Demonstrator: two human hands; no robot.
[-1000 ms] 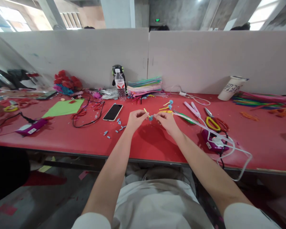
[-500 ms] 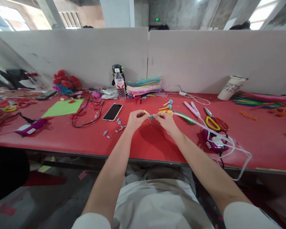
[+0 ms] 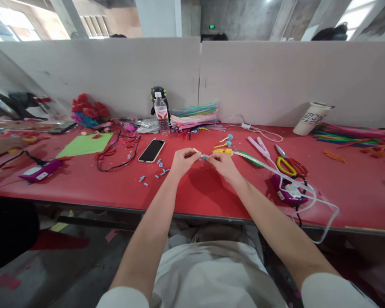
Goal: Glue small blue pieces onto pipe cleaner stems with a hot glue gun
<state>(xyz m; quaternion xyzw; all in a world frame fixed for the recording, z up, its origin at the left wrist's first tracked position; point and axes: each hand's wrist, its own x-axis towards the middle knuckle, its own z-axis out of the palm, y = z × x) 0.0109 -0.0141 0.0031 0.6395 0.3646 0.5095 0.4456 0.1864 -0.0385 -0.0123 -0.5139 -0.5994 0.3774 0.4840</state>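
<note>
One little blue-and-yellow pipe-cleaner piece (image 3: 203,157) is up between the person's two hands, just over the red table (image 3: 192,192). The left hand (image 3: 184,161) has its thumb and finger pinched on the yellow part, and the tip pokes out on top. The right hand (image 3: 223,164) has its thumb and finger pinched at the blue part; I can't see just how they grip it. I think it works best to keep the yellow part steady and twist the blue part gently, as a hard squeeze could squash the fluff. Now I count: two more blue-and-yellow pieces (image 3: 229,143) lie just past the right hand. About nine blue bits (image 3: 163,173) lie near the left arm, but they're too tiny to be sure. Then there's one phone (image 3: 152,151), one pink hair straightener (image 3: 259,146), one water bottle (image 3: 161,114), one paper cup (image 3: 312,119) and two purple power blocks (image 3: 41,170).
</note>
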